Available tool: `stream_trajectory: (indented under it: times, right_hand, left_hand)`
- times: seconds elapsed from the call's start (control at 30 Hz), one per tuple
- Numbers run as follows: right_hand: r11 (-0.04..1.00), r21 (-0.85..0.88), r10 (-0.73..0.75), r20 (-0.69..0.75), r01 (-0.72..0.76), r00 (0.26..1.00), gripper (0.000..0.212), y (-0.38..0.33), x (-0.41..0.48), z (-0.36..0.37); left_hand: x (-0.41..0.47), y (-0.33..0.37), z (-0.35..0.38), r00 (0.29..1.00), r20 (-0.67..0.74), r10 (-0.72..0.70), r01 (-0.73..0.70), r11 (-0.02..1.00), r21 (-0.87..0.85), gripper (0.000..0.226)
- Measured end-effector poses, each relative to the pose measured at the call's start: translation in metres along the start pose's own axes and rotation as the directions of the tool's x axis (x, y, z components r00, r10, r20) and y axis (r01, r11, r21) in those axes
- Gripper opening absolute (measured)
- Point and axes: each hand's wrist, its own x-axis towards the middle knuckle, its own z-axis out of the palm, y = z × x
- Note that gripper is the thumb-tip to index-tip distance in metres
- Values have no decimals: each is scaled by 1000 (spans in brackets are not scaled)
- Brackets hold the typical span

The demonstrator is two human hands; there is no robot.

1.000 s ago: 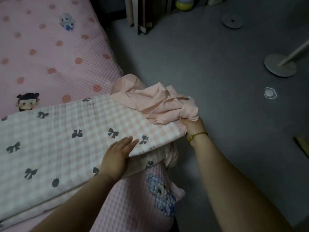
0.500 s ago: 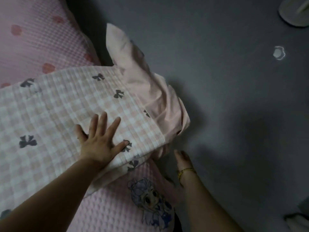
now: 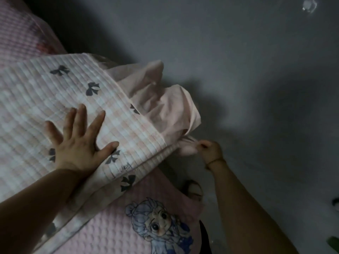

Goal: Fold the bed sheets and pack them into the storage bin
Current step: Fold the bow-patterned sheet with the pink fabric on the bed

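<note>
A pink-and-white checked sheet (image 3: 126, 129) with dark bows lies folded over the corner of the bed. Its plain pink skirt (image 3: 165, 110) bunches up and hangs off the bed's edge on the right. My left hand (image 3: 77, 142) presses flat on the checked top, fingers spread. My right hand (image 3: 209, 149) pinches a fold of the pink skirt just below the sheet's corner, beside the bed. No storage bin is in view.
Underneath lies a pink waffle bed cover (image 3: 117, 233) printed with a cartoon girl. Grey floor (image 3: 256, 88) fills the right side, with a small pale object (image 3: 309, 4) at the top right and dark shapes at the right edge.
My right hand let go of the bunched skirt, dropped beside the bed, then rose and pinched the skirt at the corner. My left hand spread flat. The camera tilted down and nearer.
</note>
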Motion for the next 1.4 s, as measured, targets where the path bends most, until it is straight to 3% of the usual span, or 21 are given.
stream_trajectory:
  times: [0.1,0.2,0.3,0.37,0.43,0.5,0.57,0.6,0.7,0.8,0.87,0.93,0.97,1.0,1.07,1.1,1.13,1.17,1.23,1.33,1.4]
  right_hand:
    - [980,-192,-88,-149,58,985,23,-14,22,-16]
    - [990,-140,25,-65,-34,998,27,-30,28,-2]
    - [972,82,235,-269,-221,934,46,-32,15,-3]
    - [991,111,116,-509,-69,853,53,-51,-12,-4]
    - [940,62,-237,-593,337,770,62,-84,-46,8]
    - [780,-138,-603,-426,610,675,57,-110,-73,39]
    - [596,-388,-790,-127,703,600,49,-113,-87,68]
    - [582,-427,-764,4,692,645,52,-109,-88,75]
    - [708,-478,-469,230,519,853,80,-101,-77,71]
    - [655,-610,-329,302,447,894,59,-116,-85,46]
    - [620,-644,-362,273,449,891,71,-133,-107,41]
    - [491,-692,-518,257,529,816,83,-141,-135,54]
    - [431,-678,-541,334,596,771,74,-150,-152,64]
    - [366,-692,-490,424,622,761,65,-157,-172,73]
    - [247,-692,-451,538,678,712,65,-167,-206,90]
    - [177,-654,-454,609,735,651,64,-170,-217,103]
    - [129,-580,-357,730,804,583,61,-170,-232,120]
    - [123,-559,-232,787,820,571,63,-173,-246,134]
    - [47,-582,-130,802,812,582,75,-177,-266,156]
    - [-59,-567,-69,823,822,563,85,-181,-300,201]
    - [-145,-542,-90,841,828,534,88,-184,-324,237]
  left_hand:
    - [2,0,1,1000,-17,8,-8,1000,-6,97]
    - [1,0,-1,1000,-21,11,-11,1000,4,99]
    - [1,0,-1,1000,-7,19,-19,1000,11,101]
    - [2,-2,-1,1000,-2,20,-20,1000,-1,101]
    - [3,-2,-1,1000,-8,29,-29,1000,3,101]
    - [3,-3,-2,1000,4,22,-22,1000,2,101]
    - [3,-4,-3,1000,18,17,-17,1000,3,100]
    - [4,-3,-4,999,37,25,-25,1000,0,100]
    - [6,-2,-7,998,40,38,-38,999,4,95]
    - [-13,-2,-16,998,39,47,-43,994,-101,93]
    - [-41,-12,-15,998,-26,60,-63,988,-144,97]
    - [-77,-28,-25,999,-2,41,-40,989,-143,93]
    - [-97,-40,-29,1000,7,3,-2,990,-143,96]
    - [-113,-52,-23,999,-42,-24,17,988,-153,107]
    - [-145,-80,-21,980,90,-179,193,964,-181,131]
    - [-161,-94,-23,962,114,-247,264,950,-167,137]
    - [-184,-113,-19,938,117,-327,342,928,-148,140]
    - [-207,-131,-9,910,100,-402,414,891,-188,142]
    - [-240,-160,0,895,10,-446,442,884,-154,133]
    - [-297,-214,13,881,170,-441,471,849,-239,90]
    - [-331,-258,33,872,142,-468,489,825,-282,91]
